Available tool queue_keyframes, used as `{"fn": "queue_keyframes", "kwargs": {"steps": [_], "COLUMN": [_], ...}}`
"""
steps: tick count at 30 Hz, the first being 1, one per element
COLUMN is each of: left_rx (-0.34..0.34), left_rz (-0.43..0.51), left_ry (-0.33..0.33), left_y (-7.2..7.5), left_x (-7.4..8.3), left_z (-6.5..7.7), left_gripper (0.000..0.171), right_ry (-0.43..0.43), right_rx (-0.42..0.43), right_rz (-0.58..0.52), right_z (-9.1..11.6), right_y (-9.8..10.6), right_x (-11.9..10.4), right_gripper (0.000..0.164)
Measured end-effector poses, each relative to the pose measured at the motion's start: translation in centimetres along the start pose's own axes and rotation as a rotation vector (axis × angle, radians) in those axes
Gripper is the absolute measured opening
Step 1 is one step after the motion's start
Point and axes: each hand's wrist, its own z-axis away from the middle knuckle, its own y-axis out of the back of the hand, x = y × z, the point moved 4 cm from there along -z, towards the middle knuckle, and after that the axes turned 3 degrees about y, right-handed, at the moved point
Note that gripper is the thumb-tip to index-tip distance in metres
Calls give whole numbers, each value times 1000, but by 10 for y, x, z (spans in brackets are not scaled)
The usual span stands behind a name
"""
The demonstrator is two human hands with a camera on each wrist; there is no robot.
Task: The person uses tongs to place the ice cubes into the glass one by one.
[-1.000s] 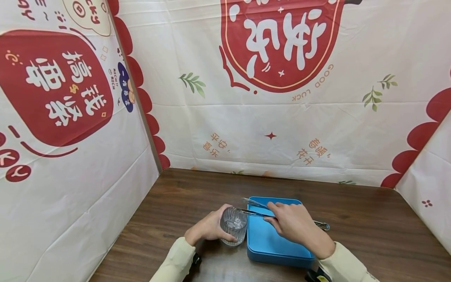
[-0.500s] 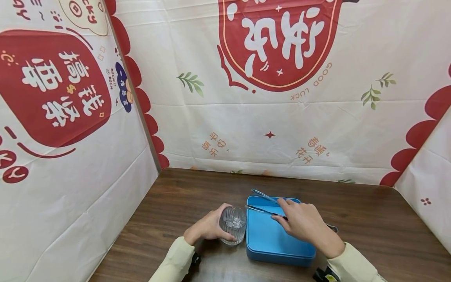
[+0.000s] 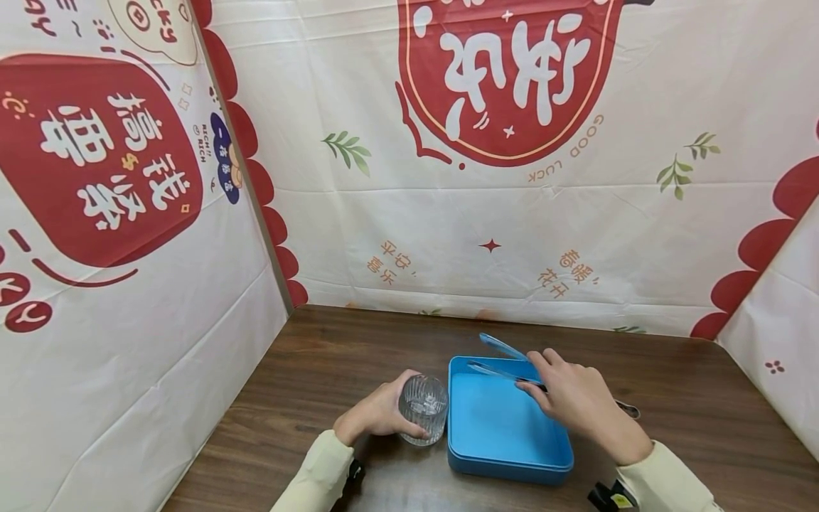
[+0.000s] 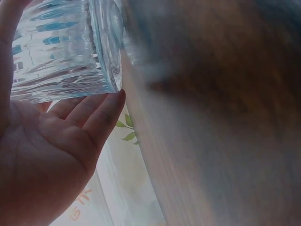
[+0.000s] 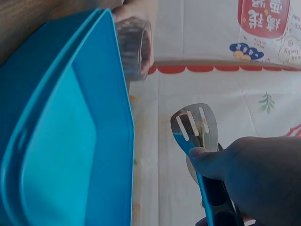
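Note:
On the left of the box, my left hand (image 3: 377, 411) holds a clear ribbed drinking glass (image 3: 427, 409), thumb on the near side and fingers around the far side. In the left wrist view the glass (image 4: 61, 56) lies against the fingers. My right hand (image 3: 569, 395) grips metal tongs (image 3: 495, 371) above the back right of an open blue box (image 3: 493, 468). The tongs' two arms are spread apart, with nothing seen between them. Slotted tips and a dark handle show on the tongs (image 5: 200, 125) in the right wrist view. The box's visible floor is bare.
The brown wooden table (image 3: 339, 348) carries the box and glass. White printed cloth (image 3: 448, 227) hangs along the back, and another printed cloth (image 3: 160, 320) stands at the left. The box's raised wall (image 5: 106, 127) stands beside the right hand.
My right hand has moved rightward with the tongs, away from the glass and across the box toward its right side. The left hand and glass stay in place.

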Motion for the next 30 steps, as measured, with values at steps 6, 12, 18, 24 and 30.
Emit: {"fn": "queue_keyframes", "kwargs": {"steps": [6,12,18,24,30], "left_rx": [-11,-20,-14,-7,-7], "left_rz": [6,11,4,-2,-3], "left_ry": [13,32,37,37,37], "left_y": [0,-1,-1,0,0], "left_x": [0,-1,-1,0,1], "left_z": [0,0,0,0,1], "left_gripper": [89,91,91,90,90], "right_ry": [-39,-72,-81,-93,-88], "right_rx": [-15,-41,-77,-129,-169], "right_rz": [-18,-56,-81,-93,-90], "right_z": [5,10,15,20,27], "right_y": [1,0,-1,-5,-10], "right_x": [18,36,53,71,87], "right_gripper": [52,52,49,51,52]}}
